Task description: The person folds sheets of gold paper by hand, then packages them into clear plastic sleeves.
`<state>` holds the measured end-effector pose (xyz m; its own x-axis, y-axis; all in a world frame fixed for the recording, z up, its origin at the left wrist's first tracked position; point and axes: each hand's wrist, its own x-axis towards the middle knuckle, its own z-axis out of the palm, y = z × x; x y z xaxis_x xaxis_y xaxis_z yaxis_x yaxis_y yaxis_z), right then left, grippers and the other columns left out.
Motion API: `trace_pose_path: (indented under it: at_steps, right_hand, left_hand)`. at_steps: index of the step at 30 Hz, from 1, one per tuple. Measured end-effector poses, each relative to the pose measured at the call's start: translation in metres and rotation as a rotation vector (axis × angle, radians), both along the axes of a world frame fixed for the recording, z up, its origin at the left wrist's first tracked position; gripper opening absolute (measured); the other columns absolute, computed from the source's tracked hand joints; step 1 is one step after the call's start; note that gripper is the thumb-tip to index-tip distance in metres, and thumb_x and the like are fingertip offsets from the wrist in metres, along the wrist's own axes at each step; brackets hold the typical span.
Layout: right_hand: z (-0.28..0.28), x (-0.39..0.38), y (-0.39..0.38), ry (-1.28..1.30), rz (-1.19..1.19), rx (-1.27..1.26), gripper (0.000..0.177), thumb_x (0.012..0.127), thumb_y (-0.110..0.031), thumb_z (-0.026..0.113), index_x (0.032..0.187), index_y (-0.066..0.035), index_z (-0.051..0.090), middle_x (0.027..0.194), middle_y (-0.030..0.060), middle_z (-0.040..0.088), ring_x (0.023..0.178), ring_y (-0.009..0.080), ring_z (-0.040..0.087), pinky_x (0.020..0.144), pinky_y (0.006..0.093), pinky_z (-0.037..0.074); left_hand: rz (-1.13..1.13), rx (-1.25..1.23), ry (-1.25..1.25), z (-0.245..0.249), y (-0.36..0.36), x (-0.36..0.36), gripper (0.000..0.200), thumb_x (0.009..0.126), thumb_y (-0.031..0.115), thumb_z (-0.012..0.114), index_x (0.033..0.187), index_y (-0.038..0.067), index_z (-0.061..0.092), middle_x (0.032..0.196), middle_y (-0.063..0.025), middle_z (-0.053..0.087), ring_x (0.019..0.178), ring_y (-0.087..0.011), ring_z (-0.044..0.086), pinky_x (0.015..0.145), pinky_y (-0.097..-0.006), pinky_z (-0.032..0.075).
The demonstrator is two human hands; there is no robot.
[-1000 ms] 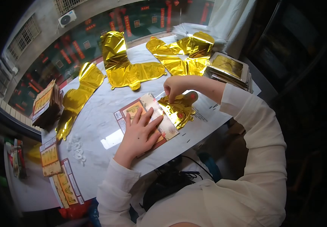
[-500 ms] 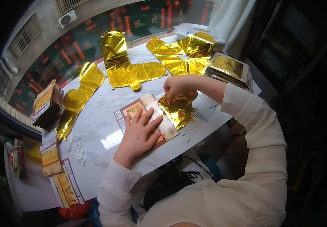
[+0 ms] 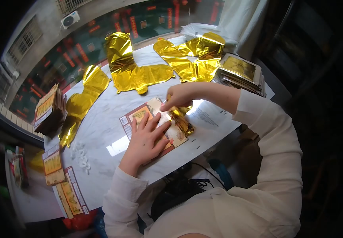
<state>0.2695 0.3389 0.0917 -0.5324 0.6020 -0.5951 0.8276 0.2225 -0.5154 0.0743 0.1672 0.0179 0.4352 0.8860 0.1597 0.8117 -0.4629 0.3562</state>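
My left hand lies flat with its fingers spread on a printed card packet, which has a dark red border and a pale patterned flap. Pinched in my right hand is a crumpled gold foil sheet, lying partly over the packet's right edge. The fingertips of that hand rest near the top of the flap and hide part of the foil. Both hands are above the white marbled table.
Flat gold foil balloons lie along the table's far side. Card stacks stand at the left and the right. White rings and more printed cards lie at the left. A window is beyond.
My right hand has moved slightly left and toward me, drawing the foil onto the packet and bunching it smaller. My left hand has stayed in place.
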Motion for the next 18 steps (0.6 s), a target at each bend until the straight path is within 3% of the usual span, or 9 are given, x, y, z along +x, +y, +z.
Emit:
trace_pose_path:
  at_steps: [1, 4, 6, 7, 9, 13, 16, 18]
  right_hand:
    - [0.001, 0.005, -0.003, -0.073, 0.048, 0.088, 0.043, 0.087, -0.041, 0.084, 0.098, -0.002, 0.071, 0.071, 0.0062, 0.065, 0.057, 0.0156, 0.061, 0.049, 0.0318, 0.048]
    - [-0.015, 0.031, 0.003, -0.042, -0.009, 0.143, 0.044, 0.084, -0.038, 0.087, 0.100, 0.001, 0.072, 0.080, 0.0094, 0.071, 0.063, 0.0168, 0.067, 0.054, 0.0327, 0.055]
    - [-0.012, 0.041, 0.006, 0.027, -0.157, -0.040, 0.048, 0.080, -0.027, 0.090, 0.109, 0.007, 0.071, 0.092, 0.0161, 0.073, 0.079, 0.0244, 0.075, 0.061, 0.0356, 0.065]
    - [-0.013, 0.045, 0.006, 0.026, -0.155, -0.040, 0.048, 0.080, -0.027, 0.090, 0.109, 0.007, 0.071, 0.092, 0.0161, 0.073, 0.079, 0.0244, 0.075, 0.061, 0.0356, 0.065]
    - [-0.014, 0.050, 0.005, 0.046, -0.155, -0.012, 0.042, 0.082, -0.035, 0.088, 0.101, 0.000, 0.073, 0.087, 0.0073, 0.073, 0.071, 0.0156, 0.069, 0.058, 0.0323, 0.056]
    - [-0.019, 0.050, 0.018, -0.023, -0.025, 0.090, 0.041, 0.084, -0.036, 0.087, 0.100, -0.001, 0.074, 0.085, 0.0063, 0.073, 0.070, 0.0143, 0.066, 0.057, 0.0298, 0.051]
    - [-0.007, 0.042, 0.017, -0.059, -0.029, -0.011, 0.039, 0.086, -0.038, 0.085, 0.094, -0.002, 0.074, 0.081, 0.0055, 0.071, 0.068, 0.0131, 0.063, 0.058, 0.0286, 0.048]
    - [0.013, 0.033, 0.004, 0.105, -0.111, -0.211, 0.038, 0.089, -0.038, 0.083, 0.095, -0.002, 0.073, 0.083, 0.0049, 0.070, 0.071, 0.0131, 0.063, 0.065, 0.0292, 0.051]
  left_hand:
    - [-0.004, 0.000, -0.003, 0.000, 0.000, 0.000, 0.055, 0.097, 0.042, 0.061, 0.151, 0.029, 0.057, 0.164, -0.0091, 0.042, 0.155, -0.0447, 0.028, 0.125, -0.0671, 0.010]
    - [0.000, 0.004, 0.002, 0.000, 0.000, -0.001, 0.056, 0.097, 0.042, 0.061, 0.151, 0.028, 0.057, 0.164, -0.0085, 0.043, 0.154, -0.0448, 0.029, 0.125, -0.0659, 0.010]
    - [0.007, 0.004, -0.003, 0.000, 0.001, -0.002, 0.056, 0.096, 0.043, 0.062, 0.150, 0.027, 0.058, 0.164, -0.0083, 0.043, 0.154, -0.0446, 0.030, 0.125, -0.0659, 0.011]
    - [0.010, 0.001, -0.003, 0.001, 0.001, -0.002, 0.057, 0.095, 0.043, 0.063, 0.150, 0.026, 0.058, 0.163, -0.0082, 0.044, 0.153, -0.0445, 0.031, 0.125, -0.0658, 0.011]
    - [0.012, -0.002, -0.009, 0.001, 0.002, -0.003, 0.057, 0.095, 0.043, 0.063, 0.149, 0.025, 0.058, 0.163, -0.0081, 0.045, 0.153, -0.0443, 0.031, 0.125, -0.0659, 0.012]
    - [0.010, 0.013, -0.011, 0.001, 0.000, -0.004, 0.059, 0.093, 0.043, 0.065, 0.148, 0.024, 0.059, 0.162, -0.0076, 0.046, 0.153, -0.0437, 0.032, 0.125, -0.0661, 0.014]
    - [0.011, 0.006, -0.009, 0.002, 0.000, -0.004, 0.058, 0.093, 0.043, 0.065, 0.148, 0.025, 0.059, 0.163, -0.0071, 0.045, 0.153, -0.0435, 0.032, 0.125, -0.0660, 0.014]
    - [0.014, 0.001, -0.015, 0.003, -0.001, -0.003, 0.057, 0.093, 0.043, 0.065, 0.147, 0.024, 0.059, 0.163, -0.0063, 0.045, 0.153, -0.0435, 0.032, 0.125, -0.0661, 0.014]
